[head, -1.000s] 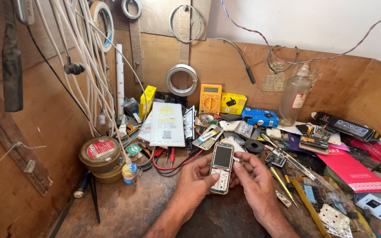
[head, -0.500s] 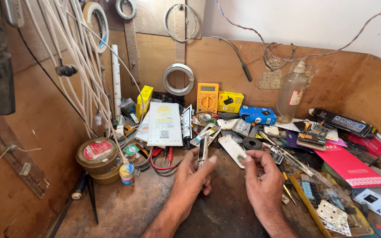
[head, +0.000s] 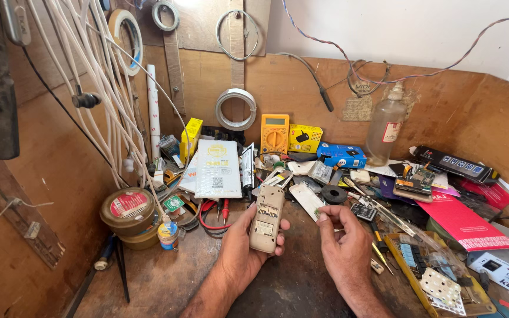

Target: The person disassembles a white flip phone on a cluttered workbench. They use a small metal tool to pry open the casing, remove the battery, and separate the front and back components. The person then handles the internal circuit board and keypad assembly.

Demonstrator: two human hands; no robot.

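My left hand (head: 239, 250) holds a beige mobile phone (head: 267, 219) upright over the workbench. Its back faces me with the cover off, so the inner compartment shows. My right hand (head: 344, 242) is just right of the phone, thumb and forefinger pinched on a small green piece (head: 323, 210). A white back cover (head: 306, 200) lies on the bench right behind those fingertips.
Clutter fills the back of the wooden bench (head: 166, 277): a yellow multimeter (head: 274, 134), a glass bottle (head: 385, 125), a blue box (head: 341, 154), a white packet (head: 218, 168), a red booklet (head: 465, 219), stacked round tins (head: 128, 209). White cables (head: 107, 88) hang at left.
The phone was screen-up in both hands, then turned on edge. Now its open back faces me in the left hand alone, and the right hand has come away to the right.
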